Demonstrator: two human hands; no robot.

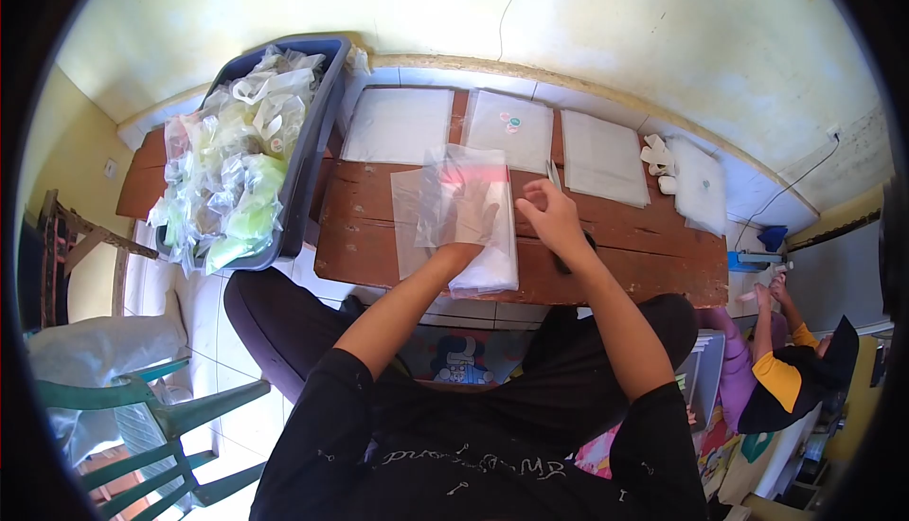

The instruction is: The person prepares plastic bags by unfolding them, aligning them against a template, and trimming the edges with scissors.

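Observation:
My left hand (473, 211) lies inside or beneath a clear plastic bag (438, 194), its fingers spread and seen through the film. Under it is a stack of clear plastic sheets or bags (492, 261) with a red band near the top, on the brown wooden table (620, 251). Just right of this stack my right hand (552, 211) is raised, thumb and fingers curved and apart, with nothing visible between them. A thin upright pointed item (554, 176) stands or lies behind the right hand. Beside the right wrist is a dark object, mostly hidden.
Flat plastic stacks (398, 125) line the table's back edge, one with small round stickers (512, 123). A dark bin (333, 76) of crumpled plastic stands left. A green chair (180, 417) is lower left. Another person (776, 379) sits at the right.

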